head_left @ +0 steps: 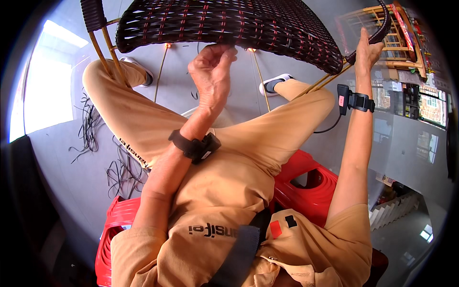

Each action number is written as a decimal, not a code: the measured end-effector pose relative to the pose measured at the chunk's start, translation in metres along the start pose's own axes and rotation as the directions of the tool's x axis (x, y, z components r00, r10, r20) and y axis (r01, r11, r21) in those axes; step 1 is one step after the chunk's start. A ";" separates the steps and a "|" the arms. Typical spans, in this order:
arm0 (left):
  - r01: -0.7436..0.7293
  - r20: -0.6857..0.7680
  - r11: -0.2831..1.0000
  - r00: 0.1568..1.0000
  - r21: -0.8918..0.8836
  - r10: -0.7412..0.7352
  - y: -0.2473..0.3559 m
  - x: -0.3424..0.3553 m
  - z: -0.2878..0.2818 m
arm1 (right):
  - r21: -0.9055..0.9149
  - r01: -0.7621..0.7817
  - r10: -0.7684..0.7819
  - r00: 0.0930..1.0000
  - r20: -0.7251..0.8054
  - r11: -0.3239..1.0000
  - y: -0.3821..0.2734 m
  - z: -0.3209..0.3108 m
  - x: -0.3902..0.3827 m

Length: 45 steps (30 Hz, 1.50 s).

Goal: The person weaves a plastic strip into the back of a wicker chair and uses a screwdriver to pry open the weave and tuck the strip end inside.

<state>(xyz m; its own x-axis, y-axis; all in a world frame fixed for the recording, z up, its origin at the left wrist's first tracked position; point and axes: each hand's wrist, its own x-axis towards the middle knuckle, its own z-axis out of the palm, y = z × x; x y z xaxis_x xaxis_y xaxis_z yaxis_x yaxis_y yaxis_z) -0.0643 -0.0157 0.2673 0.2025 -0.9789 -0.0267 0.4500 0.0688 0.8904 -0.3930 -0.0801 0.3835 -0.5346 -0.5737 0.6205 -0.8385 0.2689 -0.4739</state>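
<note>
Above my lap is a chair (224,24) with a brown-black woven panel flecked with red strands and a thin gold metal frame. My left hand (212,71) is at the middle of the panel's near edge, its fingers curled and pinched together. Their tips are partly hidden at the edge, so what they hold cannot be made out. On the right, my right hand (368,53) is closed round the chair's dark wrapped arm (382,31). Another wrapped arm (93,16) rises at the far left. The frame's gold legs come down by my knees.
I sit on a red plastic stool (306,186). Loose dark strips (122,172) lie on the grey floor (57,167) to the left. A wooden rack (406,43) stands at the far right. A cable (330,129) hangs from my right wrist's black device.
</note>
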 end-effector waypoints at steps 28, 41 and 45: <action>0.037 0.038 0.998 0.999 -0.040 -0.036 0.004 -0.001 -0.005 | -0.018 0.012 -0.012 1.000 0.011 1.000 -0.001 0.001 0.005; 0.042 0.062 0.998 0.997 -0.039 -0.040 -0.001 0.000 -0.005 | -0.308 0.102 -0.092 0.995 0.046 0.946 0.016 -0.005 0.015; 0.047 0.056 0.997 0.997 -0.062 -0.044 -0.001 0.001 -0.009 | -0.131 0.417 -0.437 0.869 -0.233 0.899 -0.059 -0.031 -0.053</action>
<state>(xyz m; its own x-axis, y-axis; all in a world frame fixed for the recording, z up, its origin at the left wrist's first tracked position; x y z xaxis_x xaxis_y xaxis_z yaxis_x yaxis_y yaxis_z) -0.0571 -0.0150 0.2619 0.1336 -0.9902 -0.0403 0.5124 0.0342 0.8581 -0.3180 -0.0414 0.3981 -0.1222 -0.4354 0.8919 -0.9910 0.1036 -0.0852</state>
